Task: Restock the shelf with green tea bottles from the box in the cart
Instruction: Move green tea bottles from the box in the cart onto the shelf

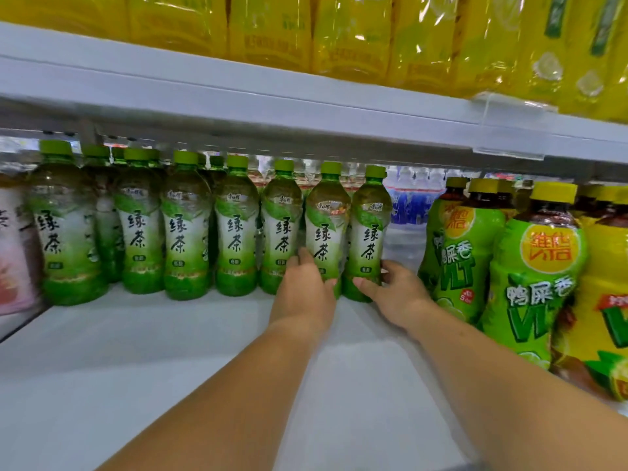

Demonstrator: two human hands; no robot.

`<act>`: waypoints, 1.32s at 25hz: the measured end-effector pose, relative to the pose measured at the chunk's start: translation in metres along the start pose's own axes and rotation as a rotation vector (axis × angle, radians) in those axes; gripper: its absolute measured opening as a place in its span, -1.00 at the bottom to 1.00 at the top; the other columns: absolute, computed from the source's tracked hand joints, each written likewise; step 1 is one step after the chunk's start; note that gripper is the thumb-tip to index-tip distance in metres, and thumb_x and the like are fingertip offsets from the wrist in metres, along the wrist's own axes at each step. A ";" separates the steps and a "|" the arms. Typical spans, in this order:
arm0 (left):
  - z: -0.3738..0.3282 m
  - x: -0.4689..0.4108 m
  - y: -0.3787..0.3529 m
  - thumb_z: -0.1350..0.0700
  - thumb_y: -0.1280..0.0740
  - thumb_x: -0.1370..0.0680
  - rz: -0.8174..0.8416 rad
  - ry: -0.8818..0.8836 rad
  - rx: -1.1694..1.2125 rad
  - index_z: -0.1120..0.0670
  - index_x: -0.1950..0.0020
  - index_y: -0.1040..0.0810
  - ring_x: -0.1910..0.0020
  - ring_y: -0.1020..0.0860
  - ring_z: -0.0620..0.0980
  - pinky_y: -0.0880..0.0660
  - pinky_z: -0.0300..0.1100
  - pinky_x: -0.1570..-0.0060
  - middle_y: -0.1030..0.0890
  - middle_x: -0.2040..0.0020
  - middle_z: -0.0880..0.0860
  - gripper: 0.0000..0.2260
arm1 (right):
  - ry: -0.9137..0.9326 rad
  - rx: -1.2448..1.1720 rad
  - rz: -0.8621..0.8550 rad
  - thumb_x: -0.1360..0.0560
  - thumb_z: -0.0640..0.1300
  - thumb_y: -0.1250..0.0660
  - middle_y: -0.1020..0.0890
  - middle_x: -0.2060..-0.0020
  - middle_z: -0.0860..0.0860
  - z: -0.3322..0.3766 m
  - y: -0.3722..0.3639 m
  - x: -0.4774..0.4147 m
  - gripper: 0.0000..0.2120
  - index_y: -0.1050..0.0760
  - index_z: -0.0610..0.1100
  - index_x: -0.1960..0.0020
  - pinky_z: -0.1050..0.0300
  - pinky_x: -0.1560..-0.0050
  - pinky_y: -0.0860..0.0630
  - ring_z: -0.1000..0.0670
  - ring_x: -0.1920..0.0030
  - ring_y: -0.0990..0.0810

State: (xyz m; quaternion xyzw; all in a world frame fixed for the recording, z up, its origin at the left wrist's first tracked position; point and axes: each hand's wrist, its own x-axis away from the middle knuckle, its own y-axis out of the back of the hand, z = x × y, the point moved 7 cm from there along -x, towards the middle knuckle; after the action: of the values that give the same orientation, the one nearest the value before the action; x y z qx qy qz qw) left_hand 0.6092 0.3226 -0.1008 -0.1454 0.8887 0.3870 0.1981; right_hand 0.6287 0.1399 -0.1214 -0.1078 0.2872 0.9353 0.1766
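Several green tea bottles (185,226) with green caps stand upright in a row along the back of the white shelf (142,351). My left hand (304,290) wraps around the lower part of the second bottle from the right (327,229). My right hand (396,290) grips the base of the rightmost green tea bottle (371,229). Both bottles stand on the shelf, close together. The box and the cart are out of view.
Yellow-capped lemon tea bottles (540,266) crowd the right side of the shelf. A pink-labelled bottle (13,253) stands at the far left. Yellow shrink-wrapped packs (339,32) fill the shelf above. Blue-labelled bottles (407,202) show behind.
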 end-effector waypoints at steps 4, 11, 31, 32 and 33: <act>-0.005 -0.004 0.000 -0.01 -0.39 -0.57 -0.019 -0.022 -0.078 0.18 -0.43 -0.33 -0.30 -0.49 0.14 -0.48 -0.03 -0.15 -0.44 -0.35 0.15 -0.48 | 0.004 0.018 -0.039 -0.46 0.09 -0.49 -0.70 -0.08 0.03 -0.003 -0.005 -0.006 -0.61 -0.58 0.01 -0.24 0.11 -0.12 -0.55 -0.05 -0.04 -0.65; -0.010 -0.011 0.003 -0.09 -0.41 -0.55 -0.036 -0.046 -0.190 0.14 -0.13 -0.40 -0.08 -0.62 0.14 -0.54 -0.06 0.03 -0.60 -0.10 0.12 -0.63 | -0.066 0.137 -0.069 -0.56 0.14 -0.34 -0.65 -0.16 -0.06 -0.001 -0.002 -0.002 -0.62 -0.51 -0.06 -0.26 0.13 0.01 -0.39 -0.17 -0.17 -0.57; 0.006 0.002 0.027 -0.10 -0.21 -0.62 -0.001 0.001 -0.054 0.09 -0.19 -0.41 0.00 -0.59 0.14 -0.53 -0.05 0.09 -0.59 -0.04 0.09 -0.71 | -0.055 0.319 -0.134 -0.56 0.19 -0.29 -0.68 0.04 -0.13 0.008 0.000 0.000 -0.63 -0.60 -0.11 -0.06 0.08 0.10 -0.50 -0.17 0.09 -0.57; 0.012 0.003 0.040 -0.10 -0.20 -0.61 -0.006 0.023 -0.064 0.08 -0.20 -0.41 0.00 -0.59 0.14 -0.53 -0.05 0.08 -0.59 -0.03 0.08 -0.70 | -0.056 0.334 -0.143 -0.56 0.17 -0.29 -0.68 0.07 -0.15 0.013 0.001 0.004 -0.64 -0.60 -0.12 -0.02 0.06 0.09 -0.53 -0.17 0.12 -0.56; 0.020 0.004 0.053 -0.09 -0.20 -0.61 -0.014 0.051 -0.074 0.07 -0.23 -0.40 0.00 -0.59 0.13 -0.54 -0.04 0.07 -0.59 -0.04 0.06 -0.70 | -0.056 0.362 -0.153 -0.56 0.16 -0.29 -0.67 0.11 -0.15 0.019 0.000 0.009 -0.65 -0.59 -0.13 0.01 0.04 0.09 -0.56 -0.17 0.15 -0.56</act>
State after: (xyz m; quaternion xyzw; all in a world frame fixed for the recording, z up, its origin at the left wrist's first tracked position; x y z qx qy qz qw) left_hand 0.5884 0.3722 -0.0816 -0.1686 0.8775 0.4145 0.1723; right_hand 0.6187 0.1526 -0.1086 -0.0697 0.4367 0.8548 0.2716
